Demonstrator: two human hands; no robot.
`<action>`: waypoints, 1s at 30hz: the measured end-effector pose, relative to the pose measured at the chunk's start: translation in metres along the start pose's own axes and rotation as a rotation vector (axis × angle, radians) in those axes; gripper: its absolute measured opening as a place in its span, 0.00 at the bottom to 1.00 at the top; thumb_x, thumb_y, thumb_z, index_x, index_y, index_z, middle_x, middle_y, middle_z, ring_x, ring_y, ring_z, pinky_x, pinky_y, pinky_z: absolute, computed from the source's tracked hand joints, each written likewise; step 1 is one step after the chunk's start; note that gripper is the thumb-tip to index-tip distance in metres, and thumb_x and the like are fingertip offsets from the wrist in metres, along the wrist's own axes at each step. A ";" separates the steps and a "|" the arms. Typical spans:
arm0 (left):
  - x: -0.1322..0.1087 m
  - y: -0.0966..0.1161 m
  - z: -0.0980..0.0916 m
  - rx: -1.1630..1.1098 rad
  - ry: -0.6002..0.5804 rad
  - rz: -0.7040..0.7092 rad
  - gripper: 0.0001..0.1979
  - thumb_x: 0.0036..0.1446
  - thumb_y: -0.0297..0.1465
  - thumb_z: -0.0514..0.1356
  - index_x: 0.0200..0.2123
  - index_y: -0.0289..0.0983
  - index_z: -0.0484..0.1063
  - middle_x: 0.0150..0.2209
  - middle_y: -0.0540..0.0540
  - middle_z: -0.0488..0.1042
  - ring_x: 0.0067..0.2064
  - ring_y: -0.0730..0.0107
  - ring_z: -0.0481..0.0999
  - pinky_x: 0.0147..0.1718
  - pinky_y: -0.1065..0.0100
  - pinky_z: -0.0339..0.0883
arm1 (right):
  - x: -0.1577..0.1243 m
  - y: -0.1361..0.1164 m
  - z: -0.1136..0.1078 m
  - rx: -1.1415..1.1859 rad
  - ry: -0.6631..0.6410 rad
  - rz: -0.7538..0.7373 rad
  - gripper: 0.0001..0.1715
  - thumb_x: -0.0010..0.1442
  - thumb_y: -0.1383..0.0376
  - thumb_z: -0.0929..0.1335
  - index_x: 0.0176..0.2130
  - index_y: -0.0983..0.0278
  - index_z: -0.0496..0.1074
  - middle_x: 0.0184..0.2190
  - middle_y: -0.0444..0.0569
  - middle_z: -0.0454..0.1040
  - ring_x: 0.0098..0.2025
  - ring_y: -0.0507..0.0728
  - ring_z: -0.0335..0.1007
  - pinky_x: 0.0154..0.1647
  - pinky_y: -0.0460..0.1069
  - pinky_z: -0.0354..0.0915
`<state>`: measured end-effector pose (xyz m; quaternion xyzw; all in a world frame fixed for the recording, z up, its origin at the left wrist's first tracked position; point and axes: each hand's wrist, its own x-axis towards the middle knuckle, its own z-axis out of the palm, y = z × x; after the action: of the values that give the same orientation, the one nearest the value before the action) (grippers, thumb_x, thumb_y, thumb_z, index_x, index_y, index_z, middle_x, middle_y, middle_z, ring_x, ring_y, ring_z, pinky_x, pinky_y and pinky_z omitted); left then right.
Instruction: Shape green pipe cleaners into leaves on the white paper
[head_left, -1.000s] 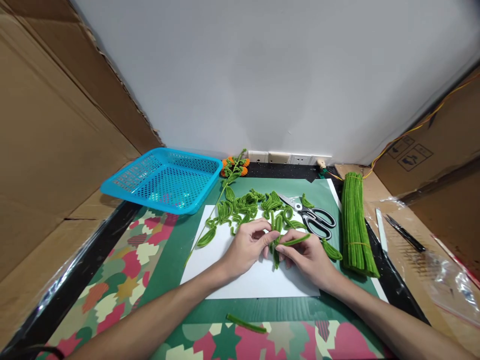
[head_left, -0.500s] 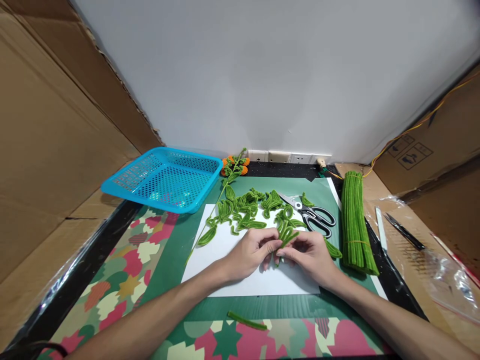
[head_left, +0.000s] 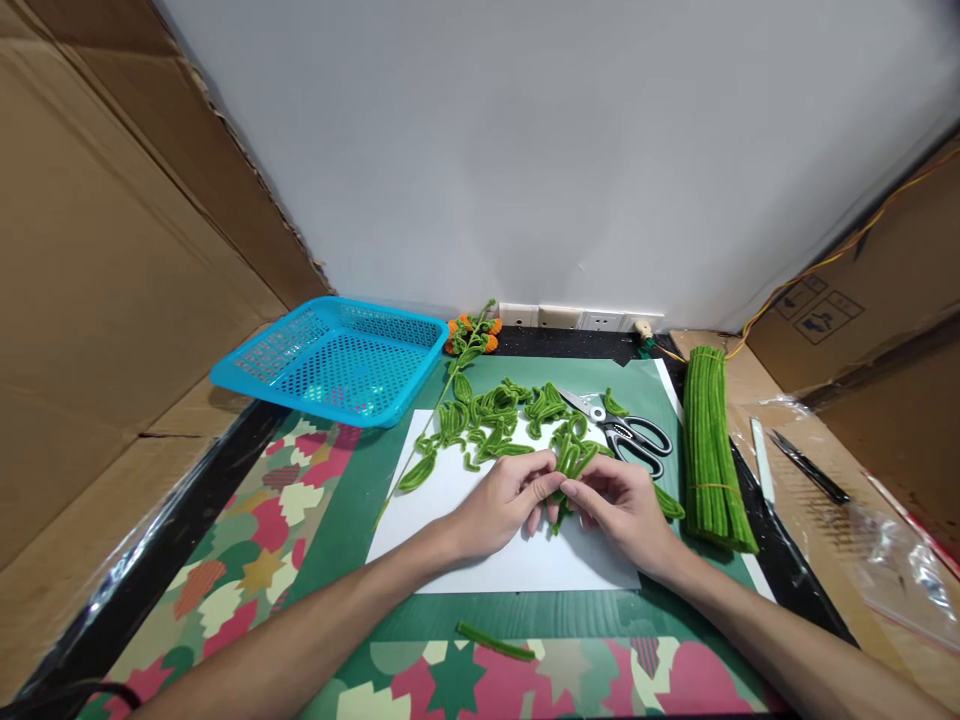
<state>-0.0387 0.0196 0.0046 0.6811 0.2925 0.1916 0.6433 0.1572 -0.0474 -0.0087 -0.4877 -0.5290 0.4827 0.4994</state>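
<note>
Between my two hands is a small looped piece of green pipe cleaner (head_left: 570, 462), its loops pointing up and short ends showing below the fingers. My left hand (head_left: 511, 503) pinches it from the left. Thumb and fingers of my right hand (head_left: 619, 503) close on it from the right, the two thumbs nearly meeting. Parts of the piece are hidden by the fingers. Just beyond lie several bent green pipe-cleaner leaves (head_left: 491, 405) on and around a white sheet of paper (head_left: 480, 575). Black-handled scissors (head_left: 626, 428) rest behind my right hand.
A blue plastic basket (head_left: 337, 375) stands at the left. Near the wall lies a green stem with orange flowers (head_left: 472, 335). At the right are a bundle of green pipe cleaners (head_left: 709, 450) and tweezers (head_left: 810, 467). One short pipe-cleaner strip (head_left: 495, 641) lies at the front.
The looped piece has been bent in my fingers, its loops now closer together. My right thumb has shifted up towards my left thumb. The surrounding things stay in place.
</note>
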 end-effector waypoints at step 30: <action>0.000 0.004 -0.001 0.248 -0.079 -0.028 0.18 0.76 0.44 0.53 0.38 0.37 0.70 0.26 0.52 0.73 0.27 0.74 0.73 0.31 0.71 0.63 | 0.001 0.003 -0.004 -0.043 -0.037 0.023 0.29 0.72 0.45 0.70 0.27 0.61 0.70 0.20 0.41 0.70 0.22 0.51 0.64 0.27 0.48 0.60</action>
<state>-0.0390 0.0206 0.0089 0.7581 0.2980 0.1180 0.5680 0.1610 -0.0463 -0.0116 -0.4953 -0.5428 0.4859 0.4733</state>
